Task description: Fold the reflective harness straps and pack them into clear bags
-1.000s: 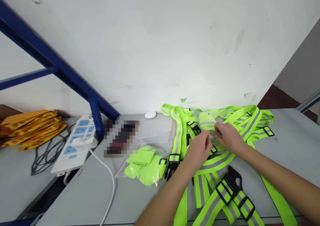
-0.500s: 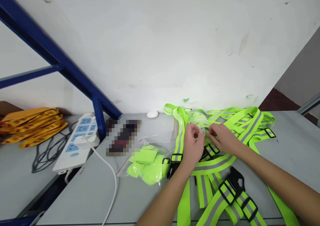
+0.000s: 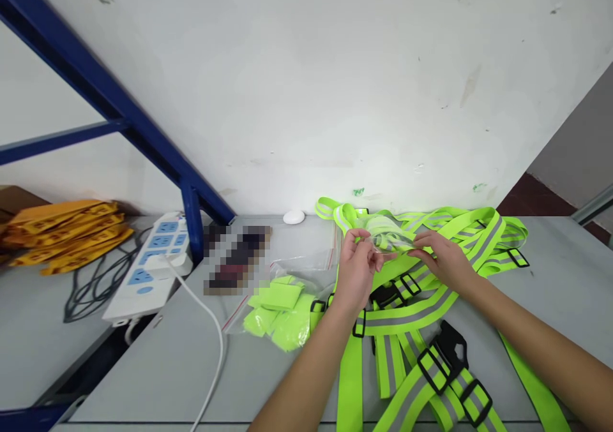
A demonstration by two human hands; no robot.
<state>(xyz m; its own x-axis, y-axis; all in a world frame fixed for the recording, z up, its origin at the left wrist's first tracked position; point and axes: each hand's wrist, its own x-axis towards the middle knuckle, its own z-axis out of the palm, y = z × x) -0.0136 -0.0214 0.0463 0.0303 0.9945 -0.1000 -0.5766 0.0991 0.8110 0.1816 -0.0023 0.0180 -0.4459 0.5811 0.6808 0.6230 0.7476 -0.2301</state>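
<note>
The left hand (image 3: 355, 269) pinches one side of a clear bag (image 3: 395, 245), the right hand (image 3: 443, 260) nips the other between thumb and fingers. It's above the green straps (image 3: 407, 314), with coiled webbing (image 3: 383, 225) inside. Nearby on the table (image 3: 167, 368), a second pouch (image 3: 237, 314) holds folded green bands (image 3: 280, 297).

The table (image 3: 167, 374) abuts the wall (image 3: 297, 100) at its far side. The strap pile (image 3: 412, 319) lies right of centre on the table. The filled bag (image 3: 390, 228) sits over the pile's far part, between the left hand (image 3: 358, 266) and the right hand (image 3: 443, 260). The second bag (image 3: 282, 311), with straps inside, lies left of the pile. The oval object (image 3: 294, 217) lies beyond it, near the wall. The power strip (image 3: 151, 260) lies farther left, right of the stack (image 3: 71, 234)
</note>
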